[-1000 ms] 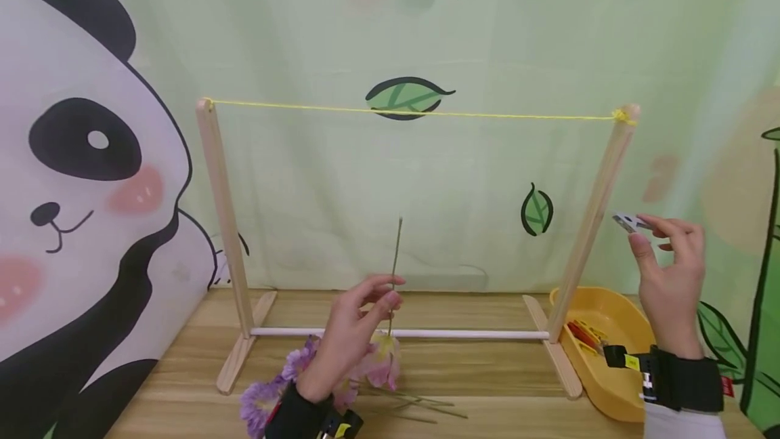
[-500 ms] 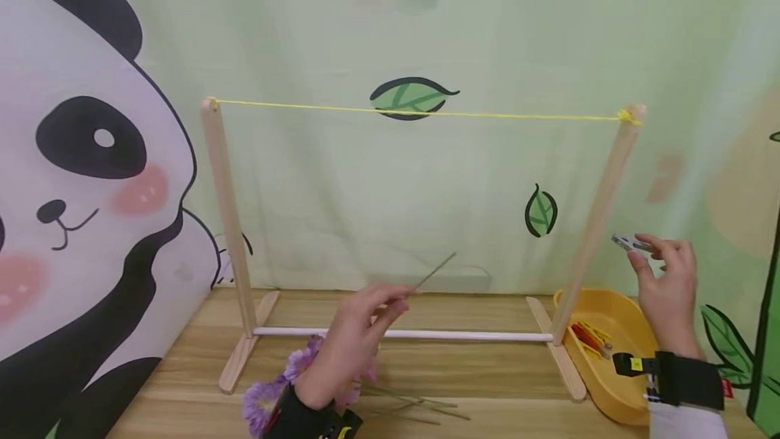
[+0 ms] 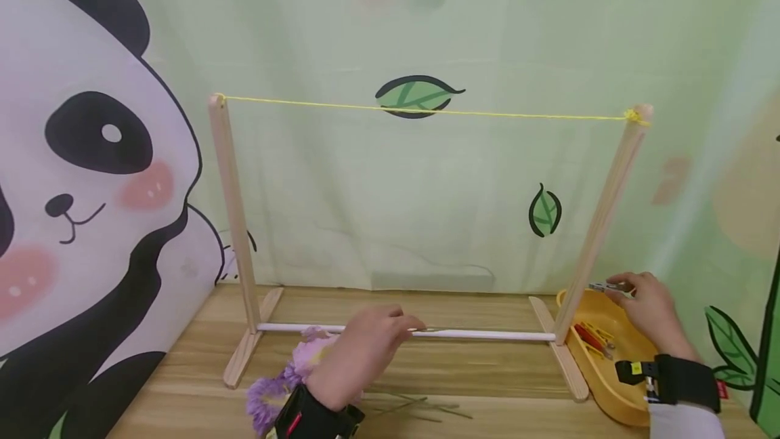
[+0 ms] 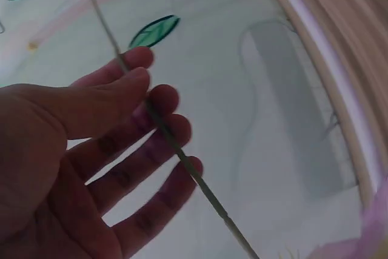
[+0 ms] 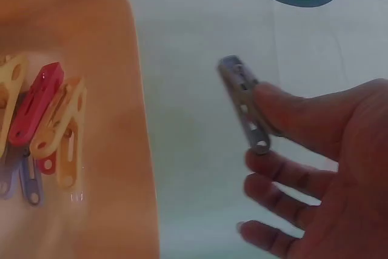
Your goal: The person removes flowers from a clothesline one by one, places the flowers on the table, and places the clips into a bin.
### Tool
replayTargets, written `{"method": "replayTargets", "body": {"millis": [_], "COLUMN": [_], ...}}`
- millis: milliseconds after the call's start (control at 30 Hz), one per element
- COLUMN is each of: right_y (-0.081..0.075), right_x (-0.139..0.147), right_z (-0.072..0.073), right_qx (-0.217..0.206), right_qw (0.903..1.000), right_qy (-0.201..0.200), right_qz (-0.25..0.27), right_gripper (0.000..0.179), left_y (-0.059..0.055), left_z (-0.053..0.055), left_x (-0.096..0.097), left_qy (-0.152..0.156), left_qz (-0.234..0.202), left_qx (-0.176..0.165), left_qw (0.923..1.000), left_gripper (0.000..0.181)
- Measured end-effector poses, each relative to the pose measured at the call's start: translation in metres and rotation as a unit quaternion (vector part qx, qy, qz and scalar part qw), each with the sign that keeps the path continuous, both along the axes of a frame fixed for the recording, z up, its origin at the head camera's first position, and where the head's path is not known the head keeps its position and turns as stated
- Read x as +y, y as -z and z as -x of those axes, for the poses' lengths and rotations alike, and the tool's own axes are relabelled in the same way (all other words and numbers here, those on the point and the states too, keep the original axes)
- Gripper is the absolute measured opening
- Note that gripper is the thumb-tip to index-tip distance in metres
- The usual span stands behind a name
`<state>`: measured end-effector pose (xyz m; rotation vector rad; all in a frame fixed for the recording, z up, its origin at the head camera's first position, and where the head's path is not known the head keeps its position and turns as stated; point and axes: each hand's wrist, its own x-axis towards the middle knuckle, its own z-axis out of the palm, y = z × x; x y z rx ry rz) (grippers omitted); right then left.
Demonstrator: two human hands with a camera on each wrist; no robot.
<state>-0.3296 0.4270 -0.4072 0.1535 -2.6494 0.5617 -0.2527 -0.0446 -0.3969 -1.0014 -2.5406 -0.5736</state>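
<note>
My left hand (image 3: 365, 351) pinches a thin green flower stem (image 4: 209, 195) between thumb and fingertips, low over the table. In the head view the stem lies nearly level, mostly hidden by the hand; pink petals show at the lower right of the left wrist view. Beside that hand lie a purple flower (image 3: 266, 398) and several loose stems (image 3: 420, 406) on the wood. My right hand (image 3: 652, 307) holds a grey clothespin (image 5: 242, 98) between thumb and index finger, over the back of a yellow tray (image 3: 615, 391). Inside the tray are red, yellow and blue clothespins (image 5: 37, 104).
A wooden frame spans the table (image 3: 475, 371), with a left post (image 3: 234, 222), a right post (image 3: 594, 242) and a white rod (image 3: 487, 335) low between them. Yellow string (image 3: 487, 114) runs taut across the top. Behind hangs a printed panda curtain (image 3: 341, 188).
My left hand has lowered and tipped the stem from upright to nearly level. The right hand has come down toward the tray with the clothespin still in its grip.
</note>
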Motion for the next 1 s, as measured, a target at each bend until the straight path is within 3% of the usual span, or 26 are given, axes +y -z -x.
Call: {"method": "replayTargets", "body": {"millis": [133, 267, 367, 567, 1000], "right_y": [-0.001, -0.003, -0.003, -0.002, -0.035], "right_x": [0.002, 0.003, 0.002, -0.001, -0.014], "right_z": [0.000, -0.001, -0.001, -0.006, -0.019], "right_qx": [-0.089, -0.197, -0.241, -0.270, -0.269], "right_qw": [0.9958, 0.9801, 0.9697, 0.9615, 0.9599], "right_qy": [0.001, -0.011, -0.027, -0.044, -0.073], "right_qz": [-0.020, -0.023, -0.026, -0.029, -0.029], "right_gripper": [0.025, 0.027, 0.024, 0.025, 0.041], "left_y": [0.018, 0.036, 0.047, 0.059, 0.052], "left_z": [0.009, 0.013, 0.014, 0.011, 0.013], "left_x": [0.003, 0.008, 0.009, 0.008, 0.006], "left_qy": [-0.017, -0.032, -0.031, -0.037, -0.028], "left_qz": [0.048, 0.101, 0.116, 0.111, 0.114], "left_qx": [0.008, 0.000, 0.000, 0.017, -0.043], "left_qw": [0.9987, 0.9944, 0.9928, 0.9930, 0.9922], "left_gripper": [0.017, 0.018, 0.022, 0.024, 0.021]}}
